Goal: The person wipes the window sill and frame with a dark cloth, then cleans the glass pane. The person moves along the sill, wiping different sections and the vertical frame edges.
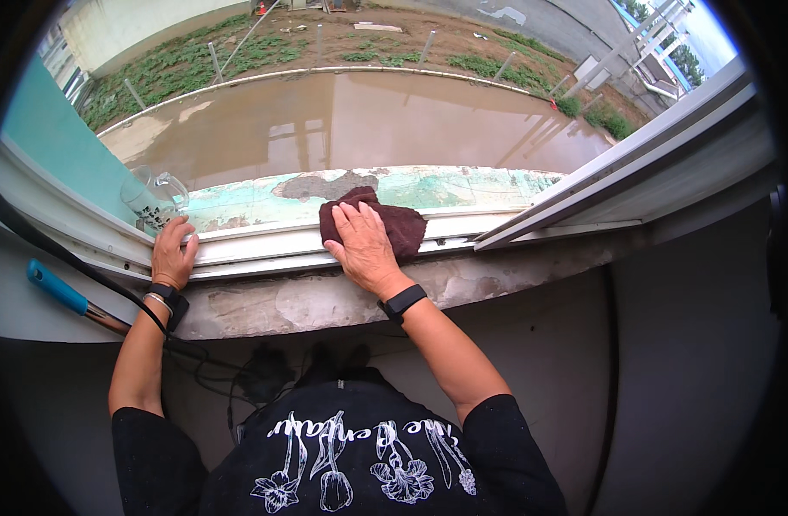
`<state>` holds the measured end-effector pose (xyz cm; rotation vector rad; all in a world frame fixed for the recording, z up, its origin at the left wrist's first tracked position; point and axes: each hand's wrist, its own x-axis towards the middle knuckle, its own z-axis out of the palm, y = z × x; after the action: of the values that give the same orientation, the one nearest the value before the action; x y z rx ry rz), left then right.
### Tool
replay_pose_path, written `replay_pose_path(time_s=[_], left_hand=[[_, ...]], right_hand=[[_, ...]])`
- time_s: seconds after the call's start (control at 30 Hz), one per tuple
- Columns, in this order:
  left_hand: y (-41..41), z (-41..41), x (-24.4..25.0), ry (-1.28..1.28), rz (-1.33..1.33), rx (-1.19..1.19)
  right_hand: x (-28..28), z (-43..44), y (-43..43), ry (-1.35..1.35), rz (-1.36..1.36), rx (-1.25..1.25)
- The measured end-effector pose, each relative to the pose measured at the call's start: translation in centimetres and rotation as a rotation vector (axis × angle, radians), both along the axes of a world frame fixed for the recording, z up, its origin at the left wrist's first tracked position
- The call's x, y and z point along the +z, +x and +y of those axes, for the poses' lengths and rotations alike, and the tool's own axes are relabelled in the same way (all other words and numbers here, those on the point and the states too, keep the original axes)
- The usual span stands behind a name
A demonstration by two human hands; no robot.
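Observation:
My right hand (pixel 361 242) lies over a dark maroon cloth (pixel 403 229), pressing it against the white window track (pixel 258 248). The cloth is bunched, and one fold sticks up beyond my fingers. My left hand (pixel 173 248) rests on the left end of the track with no object in it. Just beyond its fingertips, a clear glass mug (pixel 139 193) with a handle stands tilted in the view on the outer sill (pixel 239 206); it bears dark writing. I cannot tell whether the fingertips touch the mug.
A sliding window sash (pixel 626 148) stands at the right. On the left, a blue-handled tool (pixel 57 287) and a black cable (pixel 65 255) lie by my forearm. The worn inner ledge (pixel 290 300) runs below the track. Outside is muddy standing water (pixel 381 122).

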<state>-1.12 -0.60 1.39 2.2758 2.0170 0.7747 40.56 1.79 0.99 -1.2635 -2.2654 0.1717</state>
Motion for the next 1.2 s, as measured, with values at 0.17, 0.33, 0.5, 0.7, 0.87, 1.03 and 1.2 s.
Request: replay_pose_path(time_s=[0.17, 0.33, 0.5, 0.7, 0.87, 1.03, 1.2], left_hand=[[-0.5, 0.0, -0.4, 0.000, 0.001, -0.002], [-0.2, 0.1, -0.8, 0.046, 0.001, -0.006], [-0.5, -0.2, -1.0, 0.075, 0.002, 0.015], [0.3, -0.2, -0.6, 0.077, -0.039, -0.001], [0.3, -0.5, -0.3, 0.072, -0.042, 0.013], [0.3, -0.2, -0.1, 0.063, -0.038, 0.003], [-0.3, -0.1, -0.6, 0.052, -0.026, -0.002]], right_hand=[[0.2, -1.0, -2.7, 0.041, 0.095, 0.080], [1.5, -1.3, 1.9, -0.104, 0.199, 0.015], [8.7, -0.7, 6.1, -0.505, 0.727, -0.130], [4.9, 0.2, 7.6, -0.275, 0.172, -0.380], [2.2, -0.7, -1.7, 0.015, 0.050, -0.080], [2.9, -3.0, -12.0, 0.012, 0.077, 0.242], [1.9, -2.7, -8.6, -0.031, 0.029, 0.249]])
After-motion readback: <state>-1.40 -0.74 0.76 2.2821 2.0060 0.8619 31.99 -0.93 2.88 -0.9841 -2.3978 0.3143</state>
